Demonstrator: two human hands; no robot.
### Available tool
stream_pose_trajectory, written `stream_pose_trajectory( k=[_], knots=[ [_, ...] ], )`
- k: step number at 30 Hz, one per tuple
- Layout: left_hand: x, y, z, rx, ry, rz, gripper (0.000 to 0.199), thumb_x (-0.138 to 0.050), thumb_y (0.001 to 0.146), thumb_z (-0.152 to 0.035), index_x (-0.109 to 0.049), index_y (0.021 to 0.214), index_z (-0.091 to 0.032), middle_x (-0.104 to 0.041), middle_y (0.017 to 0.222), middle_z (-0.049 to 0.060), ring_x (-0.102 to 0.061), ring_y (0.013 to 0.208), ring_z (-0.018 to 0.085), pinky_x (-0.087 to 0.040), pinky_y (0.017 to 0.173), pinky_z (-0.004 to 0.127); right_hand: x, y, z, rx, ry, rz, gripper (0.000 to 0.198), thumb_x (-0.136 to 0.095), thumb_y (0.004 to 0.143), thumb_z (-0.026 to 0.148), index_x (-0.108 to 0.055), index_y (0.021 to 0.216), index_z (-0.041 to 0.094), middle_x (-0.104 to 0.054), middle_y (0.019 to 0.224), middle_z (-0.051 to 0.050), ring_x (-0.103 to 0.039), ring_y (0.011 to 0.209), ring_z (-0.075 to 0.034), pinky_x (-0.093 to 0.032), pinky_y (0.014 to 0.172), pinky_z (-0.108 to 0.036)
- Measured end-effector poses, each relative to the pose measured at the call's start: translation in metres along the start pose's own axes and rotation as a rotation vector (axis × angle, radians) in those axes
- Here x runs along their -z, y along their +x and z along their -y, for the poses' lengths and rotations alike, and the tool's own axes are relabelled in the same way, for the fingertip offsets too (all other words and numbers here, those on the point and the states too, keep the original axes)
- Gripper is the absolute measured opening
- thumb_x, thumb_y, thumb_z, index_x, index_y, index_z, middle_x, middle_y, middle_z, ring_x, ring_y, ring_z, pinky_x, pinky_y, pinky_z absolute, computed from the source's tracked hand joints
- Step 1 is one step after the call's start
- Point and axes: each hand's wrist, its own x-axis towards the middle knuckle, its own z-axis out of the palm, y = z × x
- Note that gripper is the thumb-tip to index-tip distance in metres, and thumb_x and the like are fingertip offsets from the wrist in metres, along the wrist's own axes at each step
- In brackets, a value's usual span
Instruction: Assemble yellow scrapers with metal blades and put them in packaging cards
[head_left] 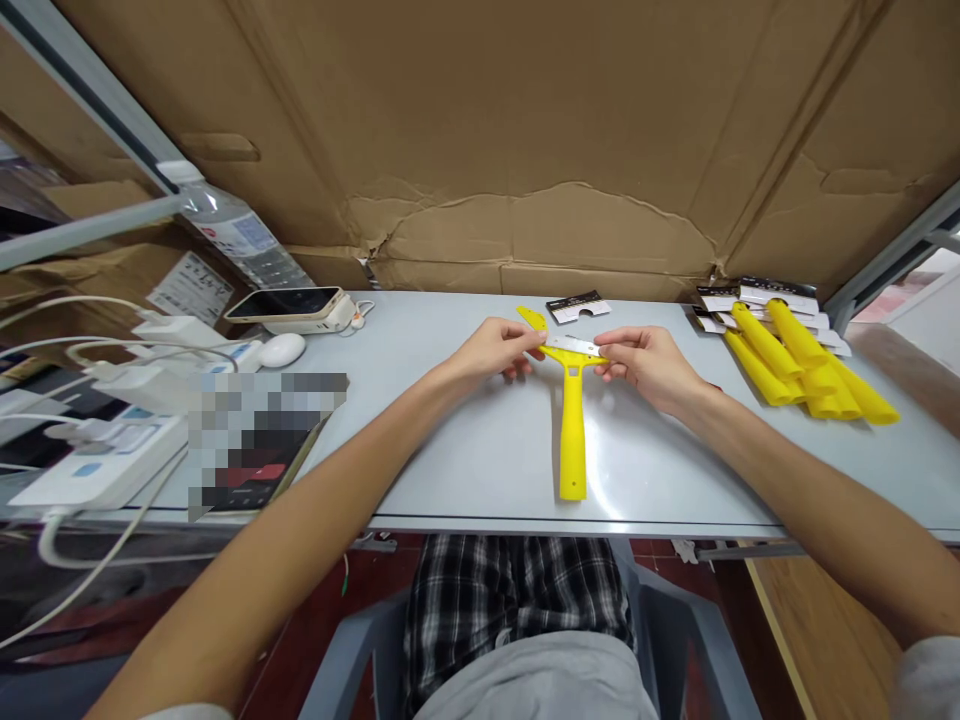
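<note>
A yellow scraper [573,430] lies in the middle of the table, its handle pointing toward me. A flat metal blade [574,346] sits across its head. The fingers of my left hand [495,350] are closed in a pinch at the left end of the blade and head. My right hand [651,365] pinches the right end in the same way. Just beyond my left fingertips shows a small yellow piece [532,318]; whether it is joined to the scraper I cannot tell. A black and white card [578,306] lies behind the blade.
Several yellow scrapers [806,365] with cards are piled at the right. To the left are a phone [285,303], a white mouse [282,350], a power strip [112,465] with cables and a water bottle [244,235]. Cardboard [525,130] stands behind the table [465,470].
</note>
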Motion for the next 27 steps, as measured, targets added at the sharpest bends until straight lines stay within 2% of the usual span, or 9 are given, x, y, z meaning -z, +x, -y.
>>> stream_pose_trajectory(
  k=[2, 4, 6, 8, 10, 13, 18, 24, 27],
  knots=[
    [0.009, 0.008, 0.009, -0.038, 0.082, -0.107, 0.041, -0.071, 0.095, -0.056, -0.081, 0.099, -0.017, -0.082, 0.110, 0.015, -0.071, 0.070, 0.017, -0.053, 0.055, 0.029, 0.001, 0.000, 0.001, 0.011, 0.003, -0.003, 0.027, -0.070, 0.084, 0.011, -0.070, 0.111, 0.004, -0.073, 0.095, -0.014, -0.070, 0.069, -0.011, -0.061, 0.066, -0.023],
    [0.018, 0.015, 0.019, -0.171, 0.364, -0.271, 0.032, -0.068, 0.097, -0.045, -0.082, 0.107, -0.018, -0.083, 0.115, 0.014, -0.076, 0.094, 0.024, -0.062, 0.081, 0.037, 0.003, 0.000, 0.002, 0.026, 0.008, 0.001, 0.027, -0.071, 0.084, 0.012, -0.070, 0.110, 0.005, -0.073, 0.096, -0.014, -0.071, 0.070, -0.012, -0.062, 0.067, -0.023],
    [0.024, 0.019, 0.027, -0.317, 0.682, -0.348, 0.034, -0.066, 0.096, -0.033, -0.080, 0.123, -0.017, -0.077, 0.137, 0.015, -0.069, 0.129, 0.033, -0.052, 0.114, 0.051, 0.003, -0.001, 0.004, 0.038, 0.013, 0.001, 0.027, -0.070, 0.085, 0.013, -0.070, 0.110, 0.004, -0.073, 0.096, -0.015, -0.072, 0.071, -0.013, -0.062, 0.066, -0.023],
    [0.022, 0.020, 0.032, -0.414, 0.871, -0.282, 0.048, -0.060, 0.099, -0.028, -0.070, 0.144, -0.016, -0.060, 0.163, 0.016, -0.054, 0.151, 0.035, -0.041, 0.126, 0.055, 0.003, -0.002, 0.005, 0.044, 0.019, 0.002, 0.027, -0.070, 0.085, 0.013, -0.070, 0.110, 0.004, -0.073, 0.097, -0.015, -0.073, 0.072, -0.014, -0.062, 0.066, -0.023],
    [0.015, 0.019, 0.032, -0.486, 0.967, -0.140, 0.055, -0.050, 0.103, -0.024, -0.058, 0.157, -0.017, -0.047, 0.173, 0.015, -0.043, 0.160, 0.032, -0.039, 0.128, 0.054, 0.002, -0.004, 0.006, 0.046, 0.026, 0.007, 0.027, -0.071, 0.085, 0.013, -0.070, 0.110, 0.004, -0.073, 0.097, -0.015, -0.073, 0.072, -0.014, -0.062, 0.067, -0.024],
    [0.005, 0.017, 0.027, -0.514, 1.027, 0.012, 0.050, -0.037, 0.108, -0.020, -0.062, 0.152, -0.022, -0.059, 0.164, 0.011, -0.053, 0.152, 0.029, -0.044, 0.121, 0.052, 0.001, -0.004, 0.007, 0.049, 0.045, 0.014, 0.028, -0.072, 0.084, 0.013, -0.070, 0.111, 0.005, -0.073, 0.099, -0.015, -0.074, 0.073, -0.015, -0.063, 0.068, -0.025],
    [0.016, 0.015, 0.023, -0.512, 1.140, -0.039, 0.038, -0.045, 0.109, -0.029, -0.077, 0.129, -0.021, -0.071, 0.140, 0.017, -0.061, 0.131, 0.035, -0.047, 0.107, 0.053, 0.003, -0.003, 0.005, 0.061, 0.058, 0.018, 0.032, -0.072, 0.085, 0.015, -0.070, 0.115, 0.006, -0.073, 0.103, -0.016, -0.074, 0.075, -0.015, -0.063, 0.069, -0.025],
    [0.035, 0.013, 0.022, -0.481, 1.100, 0.031, 0.037, -0.052, 0.104, -0.021, -0.073, 0.134, -0.026, -0.058, 0.162, 0.013, -0.052, 0.148, 0.033, -0.043, 0.111, 0.050, 0.003, -0.003, 0.006, 0.053, 0.053, 0.021, 0.033, -0.075, 0.084, 0.017, -0.070, 0.115, 0.006, -0.073, 0.104, -0.015, -0.073, 0.077, -0.013, -0.063, 0.070, -0.025],
    [0.033, 0.012, 0.018, -0.489, 1.139, 0.047, 0.035, -0.048, 0.106, -0.020, -0.076, 0.125, -0.026, -0.073, 0.142, 0.011, -0.065, 0.132, 0.030, -0.045, 0.103, 0.046, 0.002, -0.003, 0.006, 0.043, 0.046, 0.018, 0.032, -0.074, 0.085, 0.016, -0.070, 0.115, 0.006, -0.073, 0.101, -0.015, -0.073, 0.076, -0.013, -0.062, 0.069, -0.024]
  ],
)
